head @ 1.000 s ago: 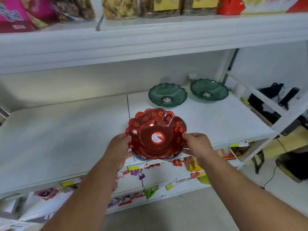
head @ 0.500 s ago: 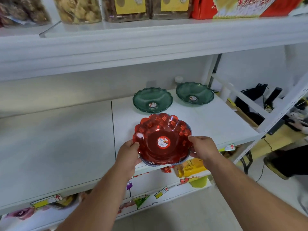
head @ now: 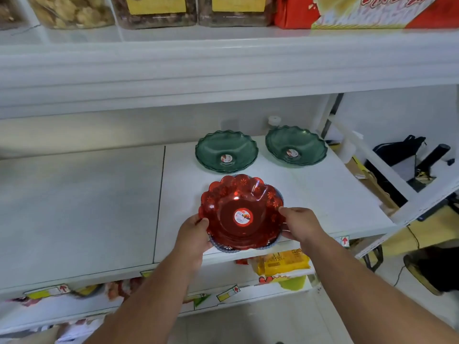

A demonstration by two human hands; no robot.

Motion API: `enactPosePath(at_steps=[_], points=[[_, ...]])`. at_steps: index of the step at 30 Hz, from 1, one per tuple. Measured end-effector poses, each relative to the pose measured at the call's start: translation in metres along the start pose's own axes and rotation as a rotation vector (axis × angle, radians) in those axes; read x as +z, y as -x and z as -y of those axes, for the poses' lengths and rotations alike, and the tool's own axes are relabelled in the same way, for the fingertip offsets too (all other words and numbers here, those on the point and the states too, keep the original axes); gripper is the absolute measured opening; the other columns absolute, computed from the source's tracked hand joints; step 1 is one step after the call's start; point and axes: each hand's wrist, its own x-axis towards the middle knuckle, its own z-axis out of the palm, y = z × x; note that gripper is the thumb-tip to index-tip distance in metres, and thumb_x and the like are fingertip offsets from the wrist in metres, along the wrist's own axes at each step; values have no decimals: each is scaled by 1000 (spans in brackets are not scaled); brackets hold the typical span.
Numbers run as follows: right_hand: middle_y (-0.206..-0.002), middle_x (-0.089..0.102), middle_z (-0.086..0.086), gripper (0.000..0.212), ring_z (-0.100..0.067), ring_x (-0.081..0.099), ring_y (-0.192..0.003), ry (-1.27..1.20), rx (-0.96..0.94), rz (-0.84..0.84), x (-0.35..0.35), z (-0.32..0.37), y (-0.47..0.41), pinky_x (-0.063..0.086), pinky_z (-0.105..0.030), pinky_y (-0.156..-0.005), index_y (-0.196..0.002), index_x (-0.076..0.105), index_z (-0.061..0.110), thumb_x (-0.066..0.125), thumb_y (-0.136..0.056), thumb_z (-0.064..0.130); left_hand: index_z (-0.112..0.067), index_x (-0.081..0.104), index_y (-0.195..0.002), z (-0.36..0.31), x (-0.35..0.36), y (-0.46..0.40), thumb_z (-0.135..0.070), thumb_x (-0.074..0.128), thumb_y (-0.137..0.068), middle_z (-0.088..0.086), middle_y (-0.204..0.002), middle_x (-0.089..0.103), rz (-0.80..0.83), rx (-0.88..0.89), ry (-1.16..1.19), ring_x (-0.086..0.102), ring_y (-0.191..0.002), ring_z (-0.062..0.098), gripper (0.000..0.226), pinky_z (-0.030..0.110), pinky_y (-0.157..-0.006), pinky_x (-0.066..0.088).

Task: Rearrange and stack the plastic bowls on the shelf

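A red scalloped plastic bowl (head: 242,209) with a round sticker sits nested on a bluish bowl (head: 224,247), whose rim shows only below it. My left hand (head: 192,234) grips the stack's left rim and my right hand (head: 299,223) grips its right rim, over the front edge of the white shelf (head: 82,207). Behind the stack, two green scalloped bowls rest on the shelf: the left green bowl (head: 226,150) straight behind, and the right green bowl (head: 296,144) beside it near the shelf's right end.
An upper shelf (head: 223,68) carries snack jars and a red box close overhead. A small white cap (head: 274,120) stands at the back wall. Lower shelves hold yellow packets (head: 283,261). A slanted white frame (head: 387,175) and dark bags lie to the right.
The red-topped stack has moved forward over the shelf toward the green bowls, both hands still on its rim. The view has shifted right and closer.
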Motion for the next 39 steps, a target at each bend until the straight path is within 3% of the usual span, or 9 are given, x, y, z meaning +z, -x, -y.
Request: enactPosePath(at_steps=[4,7,14,20,23,28,39], points=[[-107,71,-25,22,-36,70,-99,25,17,45,-6,-1,-19,59,-38,-77,-84,67,3,63,-93,23,-15,65,-107,1,11,2,-7,40,-103,4,-106,71,-36,-5,30,67,-95,17,27,30,-67,55],[-107,71,-26,28,-30,69,-89,36,11,64,-9,-1,-29,58,-35,-73,-95,69,-4,63,-93,23,-19,64,-100,3,17,0,-8,41,-103,3,-106,70,-65,-10,26,66,-94,17,26,32,-70,56],[-99,73,-7,14,-26,69,-97,74,17,95,-9,2,-36,58,-32,-71,-88,69,17,61,-94,27,-22,63,-92,4,23,-2,-8,41,-103,0,-101,69,-98,-13,27,64,-92,15,28,36,-76,55],[-101,72,-4,13,-24,69,-98,88,13,111,-5,4,-34,58,-31,-70,-88,67,20,60,-96,29,-21,65,-96,5,20,-8,-11,42,-103,3,-105,70,-106,-17,37,65,-98,18,26,38,-80,56],[-103,73,-5,17,-24,69,-97,100,20,125,-3,3,-33,56,-28,-66,-98,69,17,60,-96,31,-19,66,-98,5,18,-10,-11,41,-103,5,-106,71,-108,-22,38,65,-97,18,26,39,-82,56],[-103,73,-6,15,-24,69,-97,91,30,123,-3,2,-30,54,-26,-60,-96,68,17,61,-96,30,-15,66,-107,7,16,-10,-10,40,-103,7,-108,71,-86,-12,40,66,-98,18,27,34,-73,57],[-103,72,-7,15,-23,70,-96,103,23,172,-9,2,-28,61,-31,-73,-93,65,18,59,-98,31,-16,64,-115,7,15,-6,-23,41,-105,7,-114,71,-41,-13,-18,67,-105,21,26,45,-93,55]])
